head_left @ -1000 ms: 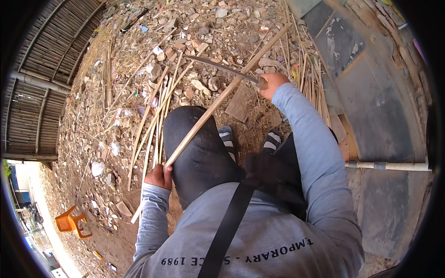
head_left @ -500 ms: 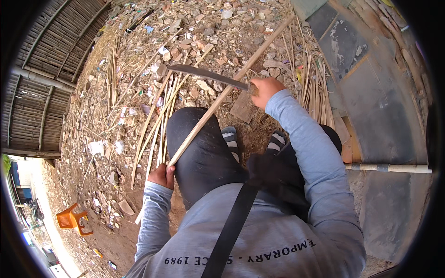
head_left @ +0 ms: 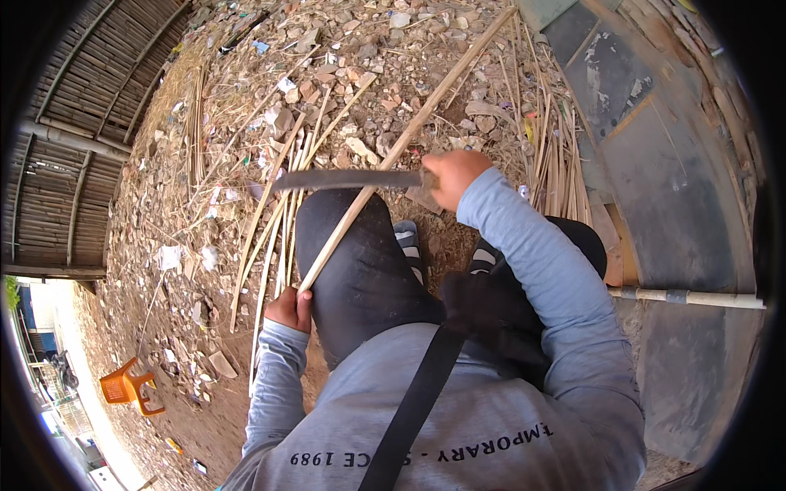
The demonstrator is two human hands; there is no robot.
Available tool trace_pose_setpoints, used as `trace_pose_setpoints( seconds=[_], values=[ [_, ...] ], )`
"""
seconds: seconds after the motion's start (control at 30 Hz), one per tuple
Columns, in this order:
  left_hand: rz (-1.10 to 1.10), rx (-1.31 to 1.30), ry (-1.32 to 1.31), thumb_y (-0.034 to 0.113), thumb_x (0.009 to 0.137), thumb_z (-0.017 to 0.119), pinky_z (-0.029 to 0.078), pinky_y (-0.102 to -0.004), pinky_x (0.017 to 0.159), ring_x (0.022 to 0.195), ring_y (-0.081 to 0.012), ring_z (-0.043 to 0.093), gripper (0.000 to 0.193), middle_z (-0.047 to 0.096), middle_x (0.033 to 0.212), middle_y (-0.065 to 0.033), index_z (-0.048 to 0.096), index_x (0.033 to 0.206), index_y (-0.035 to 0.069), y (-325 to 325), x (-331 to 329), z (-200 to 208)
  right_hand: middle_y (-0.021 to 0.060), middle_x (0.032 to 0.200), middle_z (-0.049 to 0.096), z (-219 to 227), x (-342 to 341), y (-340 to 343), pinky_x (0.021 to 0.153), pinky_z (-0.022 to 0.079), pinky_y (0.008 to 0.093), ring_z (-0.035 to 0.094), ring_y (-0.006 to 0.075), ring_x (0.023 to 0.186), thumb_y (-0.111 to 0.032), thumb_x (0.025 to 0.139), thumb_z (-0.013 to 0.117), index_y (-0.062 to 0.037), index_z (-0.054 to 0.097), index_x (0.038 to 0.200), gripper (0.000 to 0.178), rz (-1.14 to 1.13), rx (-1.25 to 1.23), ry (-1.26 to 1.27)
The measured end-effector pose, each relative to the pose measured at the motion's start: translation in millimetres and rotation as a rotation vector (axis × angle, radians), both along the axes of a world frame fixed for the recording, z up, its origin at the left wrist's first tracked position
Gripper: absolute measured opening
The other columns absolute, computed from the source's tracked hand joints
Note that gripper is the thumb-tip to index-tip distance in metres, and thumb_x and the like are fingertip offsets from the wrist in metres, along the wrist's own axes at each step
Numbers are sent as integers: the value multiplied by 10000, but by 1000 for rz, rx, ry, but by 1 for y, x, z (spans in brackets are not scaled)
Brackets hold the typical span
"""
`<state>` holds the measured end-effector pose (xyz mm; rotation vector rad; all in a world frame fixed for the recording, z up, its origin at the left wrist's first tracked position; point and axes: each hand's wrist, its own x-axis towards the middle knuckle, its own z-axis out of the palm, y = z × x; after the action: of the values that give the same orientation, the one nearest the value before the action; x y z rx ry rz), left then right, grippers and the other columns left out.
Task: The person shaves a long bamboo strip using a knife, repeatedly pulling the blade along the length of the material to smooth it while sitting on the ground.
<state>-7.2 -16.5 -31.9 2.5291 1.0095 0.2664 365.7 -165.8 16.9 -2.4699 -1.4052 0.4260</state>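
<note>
My left hand [head_left: 291, 309] is closed round the near end of a long, pale bamboo strip [head_left: 412, 127], beside my left knee. The strip slants across my thigh and up to the far right. A machete [head_left: 352, 179] with a dark, slightly curved blade is gripped by its handle in my right hand [head_left: 458, 176]. Its blade points left and crosses the strip above my left knee; whether the edge touches the strip I cannot tell. Several split bamboo strips [head_left: 288, 209] lie on the ground left of my knee.
Stones and litter [head_left: 360, 65] cover the ground ahead. More bamboo strips [head_left: 557, 159] lie in a bundle at the right, next to dark sheets [head_left: 684, 204] and a pale pole [head_left: 704, 299]. An orange plastic chair [head_left: 127, 385] stands at lower left, below a bamboo-slat wall [head_left: 65, 196].
My right hand has drawn the machete nearer to me along the strip, and its blade now lies more level. My left hand keeps its hold in nearly the same place.
</note>
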Motion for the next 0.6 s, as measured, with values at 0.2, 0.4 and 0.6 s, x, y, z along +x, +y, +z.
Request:
trace_pose_setpoints(
  seconds=[0.2,0.4,0.6],
  values=[
    [30,-6,68,458,946,517,429,-492,531,581,-444,560,483,546,585,-224,517,733,24,10,16,11,155,889,679,-15,5,8,734,524,463,657,350,862,-234,730,680,-99,627,932,248,-46,120,-69],
    [-13,-178,93,539,946,465,427,-482,523,567,-433,566,568,540,572,-216,518,712,25,-7,4,19,173,925,677,-7,-15,3,741,524,462,649,361,881,-242,739,681,-113,634,959,259,108,-35,-44],
    [3,-175,152,525,925,522,433,-477,529,567,-426,577,552,546,567,-208,523,716,13,-7,6,30,180,895,675,-11,7,2,777,515,473,650,378,857,-246,746,673,-103,629,976,275,-28,43,-48]
  ],
)
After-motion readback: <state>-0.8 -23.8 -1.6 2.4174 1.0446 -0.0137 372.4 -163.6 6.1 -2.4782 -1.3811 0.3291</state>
